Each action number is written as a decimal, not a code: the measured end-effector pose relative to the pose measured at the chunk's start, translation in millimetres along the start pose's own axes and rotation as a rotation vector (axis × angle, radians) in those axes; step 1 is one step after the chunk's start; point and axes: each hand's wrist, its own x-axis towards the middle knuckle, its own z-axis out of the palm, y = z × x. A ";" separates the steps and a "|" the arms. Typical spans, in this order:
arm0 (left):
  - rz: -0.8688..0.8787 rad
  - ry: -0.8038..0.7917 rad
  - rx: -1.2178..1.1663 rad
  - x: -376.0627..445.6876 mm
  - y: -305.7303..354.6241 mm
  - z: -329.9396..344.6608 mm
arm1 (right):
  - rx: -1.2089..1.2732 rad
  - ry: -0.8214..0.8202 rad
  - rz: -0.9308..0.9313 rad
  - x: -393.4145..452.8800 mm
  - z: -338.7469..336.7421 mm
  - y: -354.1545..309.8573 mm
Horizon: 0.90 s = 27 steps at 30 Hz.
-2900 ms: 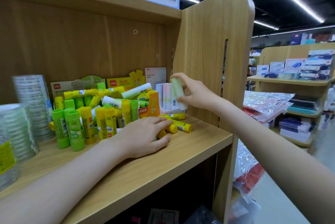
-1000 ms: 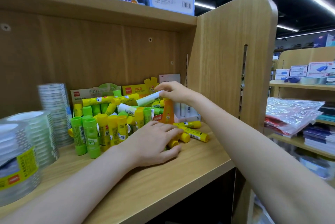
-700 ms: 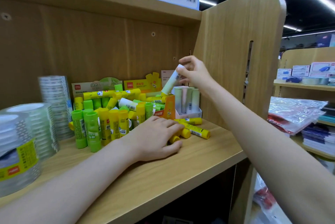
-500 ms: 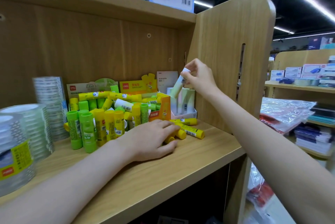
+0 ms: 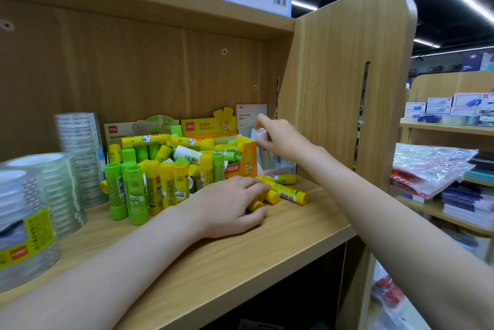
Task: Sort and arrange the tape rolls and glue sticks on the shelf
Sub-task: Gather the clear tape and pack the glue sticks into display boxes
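Right hand (image 5: 283, 140): fingers pinch a pale stick (image 5: 261, 134), its lower end among others in the white box (image 5: 283, 169) just below
Left hand (image 5: 227, 206): palm down on the shelf (image 5: 267, 255), fingers relaxed over yellow sticks (image 5: 287, 190) lying at its fingertips
Glue pile (image 5: 160, 169): green and yellow, just beyond the left hand
Tape rolls (image 5: 40, 196): stacked, well left of the left hand
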 end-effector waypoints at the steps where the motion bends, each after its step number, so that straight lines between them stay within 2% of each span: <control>1: 0.001 -0.001 0.003 0.1 0.2 -0.3 | -0.007 -0.039 0.007 -0.3 -1.3 -0.9; 4: -0.002 -0.010 0.006 0.0 0.2 -0.1 | -0.003 -0.128 0.074 -1.8 -4.2 0.4; 7: 0.004 -0.002 0.006 0.2 0.0 -0.4 | 0.062 -0.143 0.149 -7.1 -7.9 6.4; 9: 0.006 0.001 0.011 0.1 0.2 0.1 | 0.088 -0.054 0.178 -12.0 -13.2 10.9; 13: 0.011 0.002 0.001 -1.3 0.4 -0.1 | 0.296 0.298 0.257 -19.8 -20.6 11.3; 15: 0.007 0.005 0.003 -1.1 0.6 -0.7 | 0.426 0.354 0.346 -21.0 -17.4 7.7; 17: -0.001 0.003 0.002 -1.0 1.2 -1.4 | 0.763 0.352 0.436 -18.8 -12.6 4.0; 18: -0.004 0.001 0.002 -1.2 1.7 -1.6 | 1.041 0.360 0.455 -17.8 -12.1 1.1; 20: -0.003 0.001 0.004 -0.9 2.7 -1.4 | 1.679 0.394 0.417 -17.4 -18.2 -5.9; 21: -0.002 0.001 0.005 -0.6 2.3 -1.1 | 1.906 0.403 0.391 -15.9 -20.7 -6.6; 22: -0.001 0.002 0.005 -0.4 1.7 -0.8 | 2.017 0.394 0.366 -15.4 -23.6 -8.3; 24: -0.002 0.004 0.009 0.1 0.9 -0.6 | 1.938 0.304 0.321 -15.2 -24.3 -11.3; 27: 0.004 0.008 0.014 -0.6 1.3 -0.4 | 1.434 0.183 0.262 -18.0 -16.3 -11.0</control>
